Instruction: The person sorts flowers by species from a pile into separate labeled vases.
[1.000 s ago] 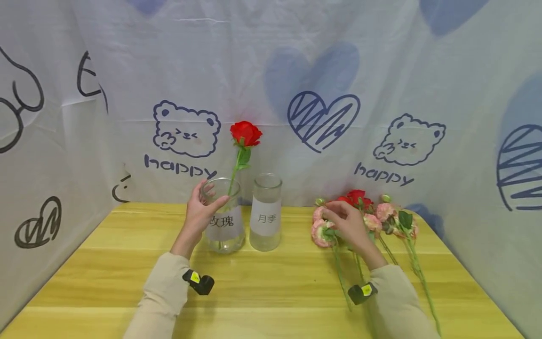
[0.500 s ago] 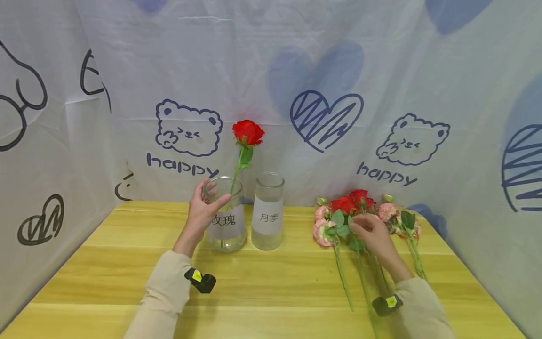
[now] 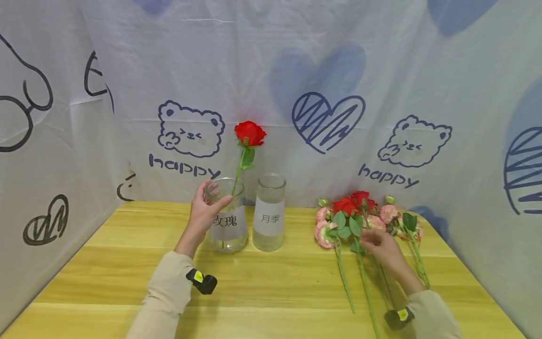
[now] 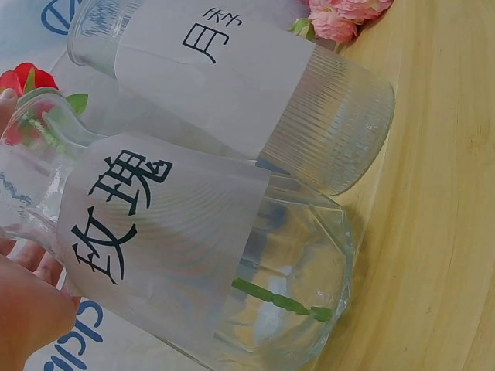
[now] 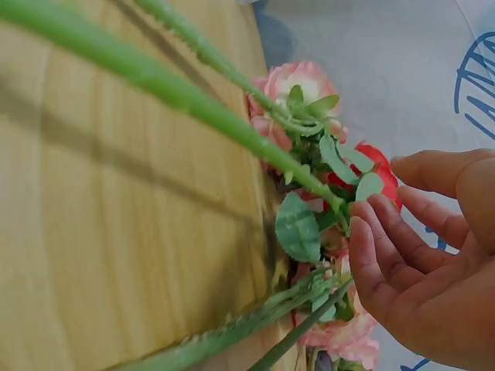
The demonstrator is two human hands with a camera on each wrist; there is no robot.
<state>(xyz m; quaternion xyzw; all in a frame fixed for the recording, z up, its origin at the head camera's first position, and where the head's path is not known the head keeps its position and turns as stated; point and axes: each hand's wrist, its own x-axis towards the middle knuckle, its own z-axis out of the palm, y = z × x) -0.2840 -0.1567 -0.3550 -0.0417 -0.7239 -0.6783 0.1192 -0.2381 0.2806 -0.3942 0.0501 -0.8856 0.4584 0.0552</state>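
My left hand (image 3: 203, 216) grips the neck of a clear glass vase (image 4: 302, 255) with a white label marked 玫瑰. A single red rose (image 3: 251, 133) stands in that vase, leaning right, its green stem end visible near the bottom in the left wrist view. Over the flowers lying at the right, my right hand (image 3: 386, 253) has its fingers loosely bent and the thumb apart. Its fingertips are right at the leaves and green stem (image 5: 232, 135) of a lying red rose (image 3: 345, 205), with nothing pinched between them.
Close to the right of the held vase stands a straight glass vase (image 3: 268, 219) labelled 月季. Several pink flowers (image 3: 325, 234) lie around the red roses, stems toward the front. A printed cloth (image 3: 262, 70) hangs behind the wooden table (image 3: 271, 292).
My right hand has drawn back to the right and toward me from the flower heads, uncovering the red roses and leaves. My left hand keeps its hold on the vase.
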